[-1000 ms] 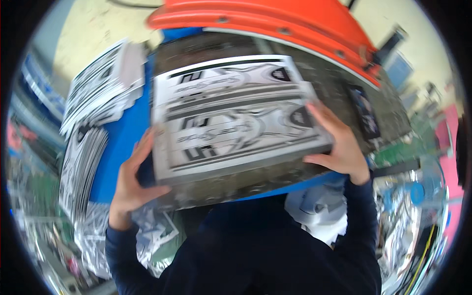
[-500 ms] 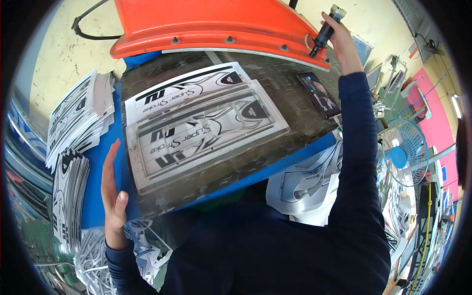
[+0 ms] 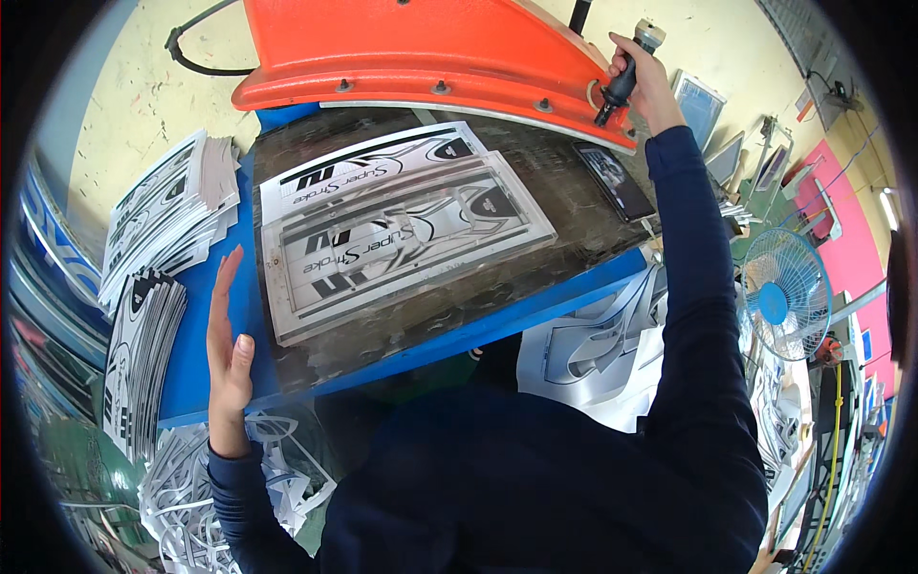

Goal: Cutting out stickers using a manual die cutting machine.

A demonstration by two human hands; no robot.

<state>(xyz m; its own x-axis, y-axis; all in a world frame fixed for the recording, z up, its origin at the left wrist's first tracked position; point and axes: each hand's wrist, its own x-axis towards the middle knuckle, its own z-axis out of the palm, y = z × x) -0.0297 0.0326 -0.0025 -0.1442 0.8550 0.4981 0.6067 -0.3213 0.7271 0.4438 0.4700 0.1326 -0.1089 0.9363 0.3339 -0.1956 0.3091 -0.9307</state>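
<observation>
My left hand (image 3: pixel 229 354) is open, fingers extended, at the left side of the dark, worn board (image 3: pixel 344 354) on the blue table, left of a clear framed plate (image 3: pixel 287 287). That plate lies on a black-and-white printed sheet (image 3: pixel 287 187); the sheet's upper part shows behind it. My right hand (image 3: pixel 643 77) is closed round a black handle (image 3: pixel 620 91) with a metal cap, on the large orange machine head (image 3: pixel 402 43) above the board's far edge. A phone with a lit screen (image 3: pixel 612 182) lies on the board's right.
Printed-sheet stacks (image 3: pixel 172 201) stand on the blue table (image 3: pixel 196 373)'s left, with another stack (image 3: pixel 143 364) nearer me. Cut paper scraps (image 3: pixel 182 497) hang or lie below left; more sheets (image 3: pixel 583 364) are below right. A blue fan (image 3: pixel 784 292) stands at the right.
A second ago both hands were on the clear plate. My right hand then went up to the black handle and holds it. My left hand moved off the plate to the left.
</observation>
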